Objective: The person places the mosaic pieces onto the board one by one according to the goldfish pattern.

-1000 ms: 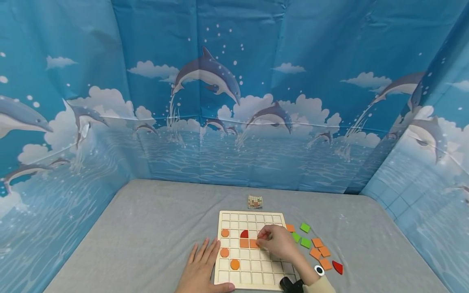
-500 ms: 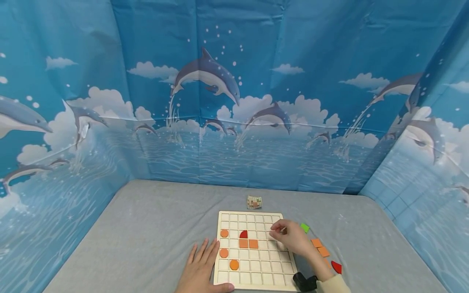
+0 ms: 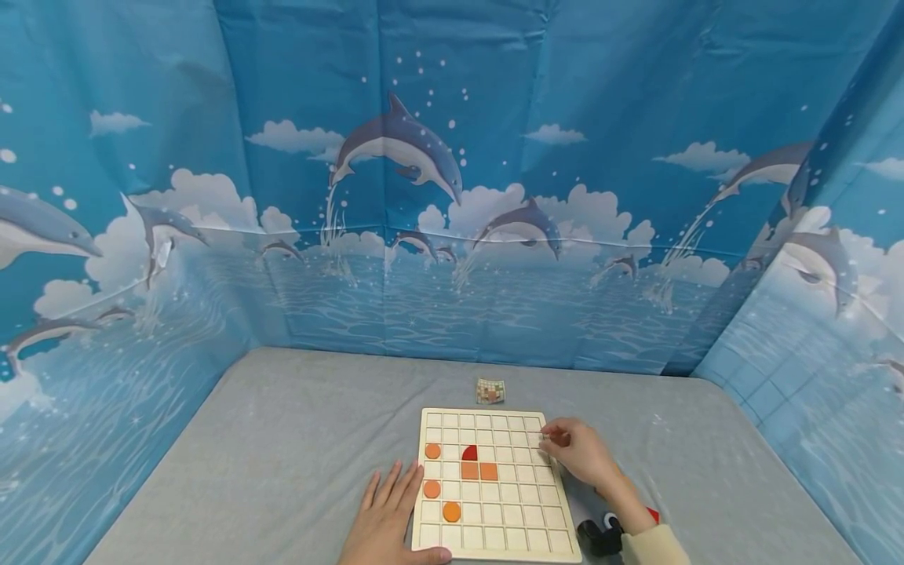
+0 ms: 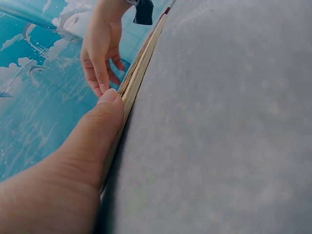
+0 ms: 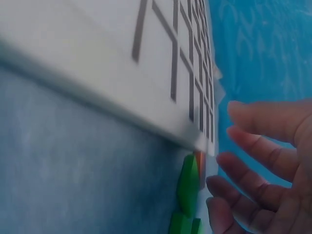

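A cream gridded wooden board [image 3: 508, 514] lies on the grey cloth. It bears two orange square tiles [image 3: 479, 471] side by side, a dark red quarter-round tile [image 3: 470, 453] above them and three orange discs [image 3: 452, 512] toward the left. My left hand [image 3: 384, 510] is spread flat at the board's left side, its thumb [image 4: 92, 131] on the front edge. Over the board's right edge hovers my right hand [image 3: 582, 455], fingers loosely bent and thumb apart, holding nothing. Green tiles [image 5: 187, 185] and an orange tile [image 5: 201, 168] lie below it in the right wrist view, hidden in the head view.
Behind the board lies a small patterned card [image 3: 490, 391]. A red piece [image 3: 653, 515] shows beside my right forearm. The black wrist camera [image 3: 600, 540] hangs close to the board's front right corner. A dolphin-print curtain [image 3: 452, 196] surrounds the table.
My right hand has left the right one of the two orange squares and moved right, past the board's edge, covering the loose tiles. My left hand stays put.
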The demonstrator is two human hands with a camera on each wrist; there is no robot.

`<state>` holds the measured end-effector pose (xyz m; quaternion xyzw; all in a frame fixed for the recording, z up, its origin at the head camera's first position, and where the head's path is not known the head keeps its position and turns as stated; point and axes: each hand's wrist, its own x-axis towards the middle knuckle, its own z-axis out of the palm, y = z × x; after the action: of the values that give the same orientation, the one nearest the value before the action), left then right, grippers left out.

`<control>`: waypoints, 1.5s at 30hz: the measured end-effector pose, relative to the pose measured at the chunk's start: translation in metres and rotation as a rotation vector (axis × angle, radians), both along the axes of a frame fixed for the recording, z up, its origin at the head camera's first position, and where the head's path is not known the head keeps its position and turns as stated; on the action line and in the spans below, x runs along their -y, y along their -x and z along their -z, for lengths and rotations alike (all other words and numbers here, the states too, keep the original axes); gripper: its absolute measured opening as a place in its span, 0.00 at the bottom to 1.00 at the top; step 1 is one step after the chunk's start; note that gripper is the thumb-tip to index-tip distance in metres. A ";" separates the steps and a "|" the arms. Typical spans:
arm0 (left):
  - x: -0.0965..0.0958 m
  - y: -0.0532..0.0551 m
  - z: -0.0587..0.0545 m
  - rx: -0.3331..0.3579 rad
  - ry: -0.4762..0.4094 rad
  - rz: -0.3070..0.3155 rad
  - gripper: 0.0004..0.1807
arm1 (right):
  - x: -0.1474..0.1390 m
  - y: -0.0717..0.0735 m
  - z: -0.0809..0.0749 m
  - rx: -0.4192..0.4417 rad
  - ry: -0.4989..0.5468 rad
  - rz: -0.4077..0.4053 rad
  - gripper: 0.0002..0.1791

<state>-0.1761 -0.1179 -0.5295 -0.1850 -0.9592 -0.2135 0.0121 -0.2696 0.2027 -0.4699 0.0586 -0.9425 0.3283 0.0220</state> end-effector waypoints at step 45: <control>-0.001 0.000 -0.001 0.028 -0.001 -0.009 0.62 | -0.021 0.005 0.014 -0.017 -0.121 0.086 0.10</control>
<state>-0.1758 -0.1169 -0.5281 -0.1778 -0.9600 -0.2163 -0.0002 -0.2744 0.2239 -0.4844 0.0222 -0.9620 0.2690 0.0405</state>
